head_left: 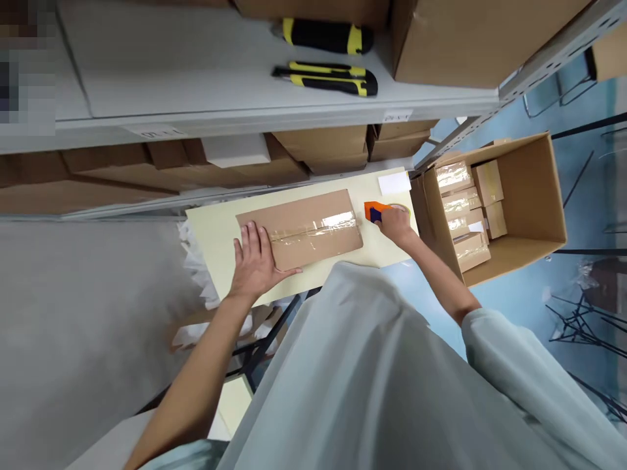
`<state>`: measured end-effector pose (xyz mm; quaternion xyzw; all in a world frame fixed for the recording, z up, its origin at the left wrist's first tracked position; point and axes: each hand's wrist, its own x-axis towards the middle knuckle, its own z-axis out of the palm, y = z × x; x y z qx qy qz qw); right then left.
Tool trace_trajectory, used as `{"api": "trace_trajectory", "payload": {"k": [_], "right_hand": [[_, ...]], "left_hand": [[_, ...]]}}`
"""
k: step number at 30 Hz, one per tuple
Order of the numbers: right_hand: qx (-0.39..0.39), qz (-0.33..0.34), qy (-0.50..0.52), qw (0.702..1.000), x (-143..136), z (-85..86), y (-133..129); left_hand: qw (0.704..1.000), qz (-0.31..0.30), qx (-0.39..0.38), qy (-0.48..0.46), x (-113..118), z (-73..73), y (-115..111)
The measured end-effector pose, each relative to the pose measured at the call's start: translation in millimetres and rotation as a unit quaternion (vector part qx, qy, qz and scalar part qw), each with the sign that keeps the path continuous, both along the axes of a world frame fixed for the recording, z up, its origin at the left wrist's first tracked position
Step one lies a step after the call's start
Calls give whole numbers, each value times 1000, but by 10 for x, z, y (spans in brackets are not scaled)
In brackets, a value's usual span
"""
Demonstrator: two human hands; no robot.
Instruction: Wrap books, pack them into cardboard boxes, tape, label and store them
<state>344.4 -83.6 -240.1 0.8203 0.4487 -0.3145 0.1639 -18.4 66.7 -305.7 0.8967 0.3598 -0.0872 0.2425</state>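
Observation:
A flat brown cardboard box point(308, 215) lies on a pale yellow tabletop point(210, 235), with a strip of clear shiny tape running lengthwise along its middle to the right end. My left hand point(255, 261) rests on the box's left end, fingers stretched and thumb along the near edge. Just past the right end, my right hand point(396, 226) is wrapped round an orange and dark blue tape dispenser point(371, 210). Part of its roll shows behind my knuckles. Beyond that hand, near the table's far right corner, lies a white paper slip point(394, 183).
To the right stands an open carton point(531, 202) with several taped small boxes inside. A metal shelf point(196, 85) runs along the far side, carrying two yellow-black utility knives point(328, 78) and a large box point(441, 46). More cartons point(323, 147) sit beneath. Black metal legs point(588, 320) lie at right.

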Motion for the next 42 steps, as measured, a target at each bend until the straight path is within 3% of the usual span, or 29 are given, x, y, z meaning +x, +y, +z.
{"api": "trace_trajectory", "payload": {"k": [5, 7, 10, 13, 16, 19, 24, 28, 31, 33, 35, 37, 39, 42], "right_hand": [[71, -151, -73, 983, -304, 461, -246], [106, -179, -70, 976, -463, 645, -236], [193, -166, -37, 966, -702, 885, -25], [298, -82, -1, 951, -897, 1110, 420], [379, 15, -2, 925, -996, 1338, 1025], [421, 85, -22, 903, -1017, 1567, 1672], [393, 134, -69, 907, -1044, 1794, 2516], [379, 136, -76, 912, -1075, 1728, 2860], [371, 124, -74, 917, -1081, 1610, 2891], [395, 111, -83, 908, -1070, 1491, 2743], [443, 94, -94, 887, -1046, 1302, 2418], [479, 67, -91, 871, -1023, 1027, 1922], [473, 19, -67, 878, -1028, 691, 1323], [407, -86, -12, 910, -1131, 183, 501]], "left_hand": [[999, -8, 18, -36, 41, 26, -128], [994, -38, 43, -92, 202, 137, -229], [965, -101, 115, -211, 564, 441, -291], [929, -130, 171, -302, 881, 822, -137], [910, -109, 201, -345, 1053, 1119, 225], [908, -55, 212, -357, 1136, 1297, 689], [920, 4, 202, -335, 1201, 1479, 1259], [925, 21, 192, -327, 1189, 1418, 1257], [930, 41, 164, -328, 1091, 1185, 1075], [934, 72, 125, -325, 928, 955, 925], [937, 126, 77, -317, 672, 693, 757], [933, 199, 27, -298, 358, 442, 568], [925, 271, -20, -267, 63, 254, 365], [911, 344, -76, -212, -172, 141, 85]]}}
